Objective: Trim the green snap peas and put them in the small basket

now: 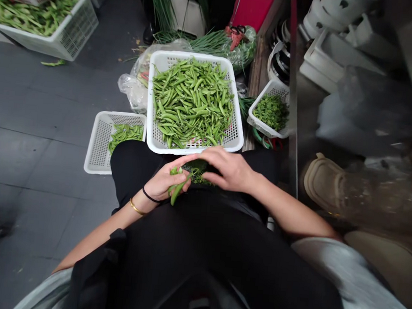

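My left hand (163, 182) is closed around a few green pea pods (177, 190), with the thumb pressed over them and their ends sticking out below. Just beside it, my right hand (228, 168) reaches across, its fingertips against the left fingers. The right thumb stands apart from the fingers, and I see nothing held there. Beyond both hands, a white plastic basket (238, 145) is heaped with pea pods (194, 103). By my left knee, a smaller white basket (99, 140) has some more pods (124, 135) along its right side. Dark green trimmings (199, 173) show below my hands.
A white basket (255, 111) of leafy greens stands at the right, by a metal shelf edge (293, 147) with white tubs. Green stalks (208, 43) and a plastic bag (134, 90) lie behind. Far left is a crate (78, 30) of greens. Another person sits opposite.
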A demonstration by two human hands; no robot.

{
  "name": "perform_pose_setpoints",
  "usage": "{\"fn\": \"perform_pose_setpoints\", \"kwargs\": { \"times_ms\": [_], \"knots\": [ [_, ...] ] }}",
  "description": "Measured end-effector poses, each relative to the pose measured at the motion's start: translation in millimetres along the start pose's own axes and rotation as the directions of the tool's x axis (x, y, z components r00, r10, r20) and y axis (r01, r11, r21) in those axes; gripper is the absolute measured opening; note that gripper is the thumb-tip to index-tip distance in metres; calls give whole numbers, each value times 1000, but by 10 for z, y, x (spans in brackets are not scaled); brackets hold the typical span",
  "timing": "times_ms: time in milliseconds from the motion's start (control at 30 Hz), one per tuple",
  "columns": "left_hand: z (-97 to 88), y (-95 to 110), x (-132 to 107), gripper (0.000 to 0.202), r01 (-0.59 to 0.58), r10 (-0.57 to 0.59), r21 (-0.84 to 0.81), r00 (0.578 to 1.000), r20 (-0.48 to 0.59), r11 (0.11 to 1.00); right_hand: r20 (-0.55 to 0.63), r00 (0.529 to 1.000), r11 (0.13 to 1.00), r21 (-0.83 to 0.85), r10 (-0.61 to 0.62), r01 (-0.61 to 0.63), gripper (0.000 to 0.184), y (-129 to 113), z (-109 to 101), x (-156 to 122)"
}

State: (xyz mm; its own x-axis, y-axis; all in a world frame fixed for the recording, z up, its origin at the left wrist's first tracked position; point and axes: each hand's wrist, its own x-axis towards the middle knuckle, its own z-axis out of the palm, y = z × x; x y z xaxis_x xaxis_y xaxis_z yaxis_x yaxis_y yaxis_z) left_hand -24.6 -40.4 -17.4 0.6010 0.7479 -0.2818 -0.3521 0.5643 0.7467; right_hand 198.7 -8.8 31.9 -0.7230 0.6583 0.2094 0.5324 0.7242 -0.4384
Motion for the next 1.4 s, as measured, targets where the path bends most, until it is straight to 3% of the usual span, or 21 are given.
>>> {"fn": "perform_pose_setpoints", "kwargs": {
  "times_ms": [100, 167, 267, 333, 400, 467, 533, 567, 633, 667, 733, 800, 867, 967, 1033, 1067, 1133, 1200, 1300, 1367, 1400],
  "knots": [
    [30, 35, -1, 80, 41, -39, 93, 999, -18, 995, 202, 963, 972, -116, -176, 202, 22, -119, 154, 95],
    [79, 118, -28, 61, 50, -35, 286, 998, -60, 957, 289, 932, 963, -90, -218, 253, 22, -125, 214, 117],
    [179, 291, -80, 19, -57, 142, 638, 986, -82, 768, 294, 937, 982, 76, -189, 174, 21, -74, 236, 90],
    [239, 381, -102, 9, -137, 251, 752, 967, -40, 645, 255, 958, 956, 288, -128, 51, 25, -53, 242, 68],
    [282, 408, -107, 7, -177, 321, 772, 946, -36, 610, 236, 972, 826, 550, -6, -128, 27, -67, 268, 63],
    [303, 367, -98, 8, -196, 409, 753, 907, -105, 628, 237, 960, 584, 763, 150, -279, 29, -102, 318, 76],
    [297, 290, -78, 9, -215, 514, 724, 830, -218, 655, 233, 937, 380, 868, 259, -321, 31, -127, 371, 96],
    [282, 256, -65, 9, -230, 558, 702, 781, -280, 674, 227, 933, 342, 884, 280, -318, 32, -125, 388, 102],
    [221, 227, -35, 11, -294, 609, 611, 682, -405, 735, 239, 938, 401, 856, 252, -327, 32, -79, 387, 96],
    [176, 236, -19, 12, -347, 612, 537, 642, -462, 769, 263, 941, 484, 808, 211, -334, 31, -36, 366, 83],
    [61, 292, 12, 16, -451, 573, 355, 612, -545, 819, 363, 924, 689, 638, 124, -343, 27, 78, 281, 47],
    [-65, 352, 34, 19, -494, 504, 188, 651, -567, 849, 497, 860, 854, 391, 119, -344, 25, 209, 151, 29],
    [-170, 366, 52, 22, -447, 401, 43, 752, -523, 894, 571, 800, 913, 202, 185, -356, 30, 345, 16, 71],
    [-245, 287, 92, 30, -314, 248, -120, 890, -381, 942, 492, 813, 925, 39, 311, -378, 33, 577, -61, 287],
    [-238, 217, 125, 39, -252, 192, -175, 935, -299, 952, 394, 803, 895, -182, 447, -408, 35, 764, 41, 505],
    [-222, 192, 138, 38, -226, 171, -188, 948, -267, 956, 371, 762, 843, -325, 530, -428, 34, 863, 134, 616],
    [-182, 173, 149, 27, -160, 118, -176, 967, -226, 971, 433, 663, 777, -491, 610, -394, 35, 1047, 352, 811],
    [-147, 185, 136, 21, -100, 69, -120, 969, -238, 988, 476, 622, 770, -517, 622, -374, 32, 1188, 519, 936],
    [-120, 208, 98, 21, -85, 66, -46, 948, -312, 995, 461, 639, 773, -509, 616, -378, 28, 1279, 507, 954],
    [-107, 203, 87, 19, -86, 72, -23, 934, -351, 996, 423, 684, 792, -457, 594, -405, 28, 1244, 341, 863],
    [-95, 193, 90, 18, -80, 72, -5, 926, -372, 997, 414, 716, 824, -354, 563, -443, 27, 1190, 241, 795]
  ]
}}
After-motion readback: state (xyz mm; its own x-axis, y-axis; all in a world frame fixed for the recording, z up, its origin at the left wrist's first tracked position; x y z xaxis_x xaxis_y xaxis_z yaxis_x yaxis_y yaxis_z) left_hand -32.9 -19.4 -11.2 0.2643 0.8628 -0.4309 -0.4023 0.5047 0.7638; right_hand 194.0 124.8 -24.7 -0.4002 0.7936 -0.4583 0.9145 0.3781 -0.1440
